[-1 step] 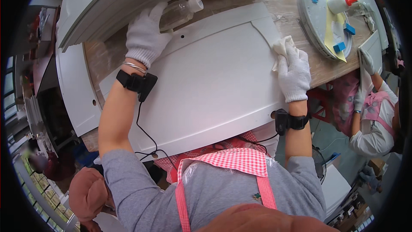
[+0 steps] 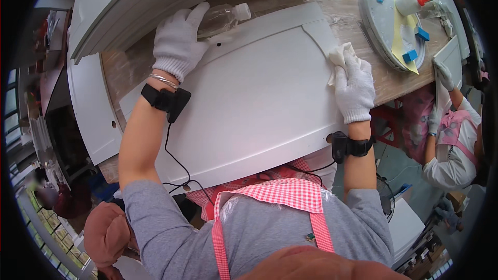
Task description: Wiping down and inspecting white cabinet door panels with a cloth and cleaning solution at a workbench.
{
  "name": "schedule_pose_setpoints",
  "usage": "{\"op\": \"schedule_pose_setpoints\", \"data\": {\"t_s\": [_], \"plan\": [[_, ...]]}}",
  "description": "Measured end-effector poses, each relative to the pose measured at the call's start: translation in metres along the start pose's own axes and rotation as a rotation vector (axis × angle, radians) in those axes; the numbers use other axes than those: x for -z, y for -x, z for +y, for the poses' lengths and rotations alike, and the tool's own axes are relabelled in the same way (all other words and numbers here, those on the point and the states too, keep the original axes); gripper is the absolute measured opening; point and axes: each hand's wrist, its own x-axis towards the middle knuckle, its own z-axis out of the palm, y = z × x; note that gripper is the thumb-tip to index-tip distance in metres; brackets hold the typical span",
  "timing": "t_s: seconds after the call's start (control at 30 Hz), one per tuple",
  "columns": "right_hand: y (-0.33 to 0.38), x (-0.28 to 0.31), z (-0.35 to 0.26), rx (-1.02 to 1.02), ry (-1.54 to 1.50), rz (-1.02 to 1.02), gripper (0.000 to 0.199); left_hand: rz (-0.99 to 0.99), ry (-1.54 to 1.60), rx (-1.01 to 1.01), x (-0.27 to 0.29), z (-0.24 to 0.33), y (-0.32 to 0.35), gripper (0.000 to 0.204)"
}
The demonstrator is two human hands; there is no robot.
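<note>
My left hand (image 2: 179,41), in a white knit glove, is closed around the lower part of a clear plastic bottle (image 2: 215,21) with a white cap. The bottle points to the right, over the far edge of a white panel (image 2: 249,109) with a raised border. Its base is hidden by my fingers. At the panel's right edge, my gloved right hand (image 2: 356,88) grips a crumpled white cloth (image 2: 340,56) and presses against the panel. A small dark hole (image 2: 219,44) shows in the panel's border below the bottle.
A stack of white panels (image 2: 155,13) stands along the far left. Back right, a round grey lid (image 2: 371,31) carries blue pieces and a white squeeze bottle (image 2: 407,5) with a red tip. Another person (image 2: 451,135) in a pink apron handles a panel at the right.
The bottle has shifted slightly right and down in my left hand, which moved a little with it. My right hand and the cloth have barely moved.
</note>
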Motion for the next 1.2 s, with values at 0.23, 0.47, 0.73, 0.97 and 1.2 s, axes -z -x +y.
{"op": "schedule_pose_setpoints", "data": {"t_s": [0.23, 0.47, 0.73, 0.97, 1.2], "plan": [[-0.001, -0.001, 0.006, 0.043, -0.055, -0.006, 0.045, 0.108, -0.222, -0.275, 0.018, 0.02, -0.006, 0.061], [0.0, 0.0, 0.002, 0.004, -0.037, -0.011, 0.048, 0.205, -0.173, -0.333, 0.014, 0.008, 0.003, 0.059], [-0.057, 0.001, -0.005, 0.174, -0.049, -0.013, 0.042, 0.157, 0.094, 0.19, -0.001, -0.032, 0.032, 0.069], [-0.041, -0.089, -0.203, 0.484, -0.132, -0.174, 0.027, 0.371, 0.859, 0.638, -0.012, -0.06, 0.043, 0.085], [-0.08, -0.037, -0.105, 0.222, -0.042, 0.031, 0.021, 0.275, 0.853, 0.628, 0.011, -0.092, 0.087, 0.088]]}}
